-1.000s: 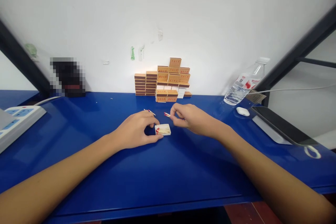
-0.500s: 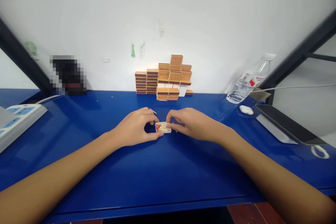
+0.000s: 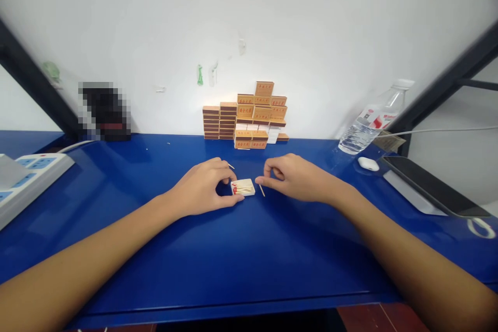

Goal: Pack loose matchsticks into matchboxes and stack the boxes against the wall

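A small white matchbox tray (image 3: 252, 193) sits on the blue table, holding several wooden matchsticks (image 3: 243, 187) with red heads toward its left end. My left hand (image 3: 206, 187) grips this tray from the left, thumb on the near side and fingers on the far side. Just right of the tray, my right hand (image 3: 290, 179) has thumb and index finger drawn together at the upper end of a single matchstick (image 3: 262, 191). Its head is hidden by the thumb. Another loose matchstick (image 3: 231, 166) shows beyond my left fingers.
Stacked matchboxes (image 3: 245, 111) stand against the wall, beside two brown columns (image 3: 227, 122). At right are a tilted water bottle (image 3: 373, 119), a white earphone case (image 3: 368, 164) and a dark phone (image 3: 431, 184). A power strip (image 3: 33, 176) lies at left.
My right hand has moved out of the tray, to the right, onto the matchstick beside it. More of the tray and its matches shows. My left hand still holds the tray.
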{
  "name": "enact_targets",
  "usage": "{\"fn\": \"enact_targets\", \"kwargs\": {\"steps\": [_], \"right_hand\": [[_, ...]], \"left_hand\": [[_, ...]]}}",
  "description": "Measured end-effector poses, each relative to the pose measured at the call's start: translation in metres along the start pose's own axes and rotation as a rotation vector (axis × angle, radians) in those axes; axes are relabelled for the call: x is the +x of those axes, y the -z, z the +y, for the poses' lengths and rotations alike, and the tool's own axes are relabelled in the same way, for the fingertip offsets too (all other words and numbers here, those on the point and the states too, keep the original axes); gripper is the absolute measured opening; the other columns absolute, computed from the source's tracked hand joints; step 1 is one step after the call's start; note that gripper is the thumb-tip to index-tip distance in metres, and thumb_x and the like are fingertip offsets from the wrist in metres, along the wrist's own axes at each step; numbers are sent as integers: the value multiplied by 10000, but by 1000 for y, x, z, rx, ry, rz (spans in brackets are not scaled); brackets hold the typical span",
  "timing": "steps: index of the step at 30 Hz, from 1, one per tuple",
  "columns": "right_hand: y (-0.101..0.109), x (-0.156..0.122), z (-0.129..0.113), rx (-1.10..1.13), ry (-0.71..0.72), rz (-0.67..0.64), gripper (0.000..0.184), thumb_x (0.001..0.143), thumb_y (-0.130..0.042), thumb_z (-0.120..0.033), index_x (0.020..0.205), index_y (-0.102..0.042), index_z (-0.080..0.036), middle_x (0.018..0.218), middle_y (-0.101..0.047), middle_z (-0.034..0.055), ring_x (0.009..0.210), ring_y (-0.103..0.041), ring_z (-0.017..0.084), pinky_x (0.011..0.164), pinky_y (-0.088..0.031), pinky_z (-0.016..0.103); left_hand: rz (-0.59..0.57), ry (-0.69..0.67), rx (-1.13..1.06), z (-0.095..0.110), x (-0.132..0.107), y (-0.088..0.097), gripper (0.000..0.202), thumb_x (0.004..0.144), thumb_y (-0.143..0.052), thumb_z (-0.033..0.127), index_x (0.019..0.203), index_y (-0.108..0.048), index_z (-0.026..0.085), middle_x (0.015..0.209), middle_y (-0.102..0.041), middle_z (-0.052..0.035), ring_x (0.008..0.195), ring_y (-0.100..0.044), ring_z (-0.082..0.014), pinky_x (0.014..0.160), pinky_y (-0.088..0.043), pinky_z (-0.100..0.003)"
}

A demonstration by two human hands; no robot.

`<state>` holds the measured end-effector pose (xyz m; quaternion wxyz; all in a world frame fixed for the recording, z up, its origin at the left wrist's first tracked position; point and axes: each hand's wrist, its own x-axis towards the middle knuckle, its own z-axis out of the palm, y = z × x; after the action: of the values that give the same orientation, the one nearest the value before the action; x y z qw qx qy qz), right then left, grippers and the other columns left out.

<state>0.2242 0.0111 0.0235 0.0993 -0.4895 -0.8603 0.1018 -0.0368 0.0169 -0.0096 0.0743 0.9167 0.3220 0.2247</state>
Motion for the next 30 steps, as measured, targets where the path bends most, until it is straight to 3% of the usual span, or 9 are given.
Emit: {"fn": "enact_targets", "kwargs": {"steps": [3, 6, 9, 13, 17, 22, 26, 30], "right_hand": [[-3, -2, 5, 11, -37, -116, 254, 971, -650, -440, 872, -651, -206, 734, -644, 13, 664, -531, 161, 636, -330, 292], [-6, -2, 8, 9, -46, -150, 182, 1014, -575, -352, 921, -632, -206, 769, -656, 23, 684, -541, 172, 649, -347, 293], [-7, -1, 6, 27, -31, -85, 178, 1034, -536, -316, 927, -623, -203, 757, -641, 20, 670, -530, 168, 645, -336, 294], [-12, 0, -9, 167, 38, 81, 170, 1049, -531, -336, 1000, -619, -199, 700, -586, -26, 617, -469, 138, 633, -321, 281], [-21, 4, -18, 219, 111, 81, 128, 1018, -573, -283, 982, -659, -196, 681, -548, -44, 600, -430, 117, 633, -310, 276], [-24, 38, -14, 277, -12, 183, 161, 966, -626, -321, 924, -691, -180, 647, -578, -31, 582, -475, 115, 595, -324, 274], [-27, 74, -21, 192, -31, 61, 141, 892, -713, -308, 879, -699, -169, 800, -712, 30, 682, -594, 141, 617, -379, 268], [-28, 81, -23, 105, -17, -15, 169, 950, -594, -189, 806, -680, -172, 785, -716, 38, 699, -606, 148, 633, -378, 270]], "left_hand": [[-1, 9, 10, 0, 0, 0, 324, 875, -763, 518, 924, -725, 201, 893, -682, -29, 881, -610, -215, 771, -479, -346], [0, 19, 13, 0, 0, 1, 404, 858, -762, 598, 884, -709, 198, 899, -682, -31, 869, -605, -213, 756, -464, -344], [-2, 16, 10, -1, 0, 0, 465, 840, -756, 656, 871, -701, 195, 907, -683, -32, 868, -606, -212, 749, -460, -342], [3, 8, 12, -2, 0, 0, 431, 870, -748, 618, 888, -693, 190, 922, -685, -39, 879, -609, -216, 759, -462, -345], [10, 5, 14, -2, 0, 0, 394, 888, -744, 579, 875, -685, 189, 908, -675, -36, 866, -605, -213, 753, -466, -344], [5, -28, -13, 0, -2, -1, 388, 875, -762, 571, 913, -705, 189, 890, -663, -36, 878, -610, -213, 756, -484, -342], [-10, -48, -31, 1, -2, -1, 378, 886, -756, 559, 918, -712, 184, 914, -668, -48, 857, -605, -208, 752, -487, -346], [-12, -40, -14, 0, -1, -2, 385, 890, -750, 563, 903, -712, 180, 885, -664, -44, 847, -600, -207, 731, -475, -340]]}}
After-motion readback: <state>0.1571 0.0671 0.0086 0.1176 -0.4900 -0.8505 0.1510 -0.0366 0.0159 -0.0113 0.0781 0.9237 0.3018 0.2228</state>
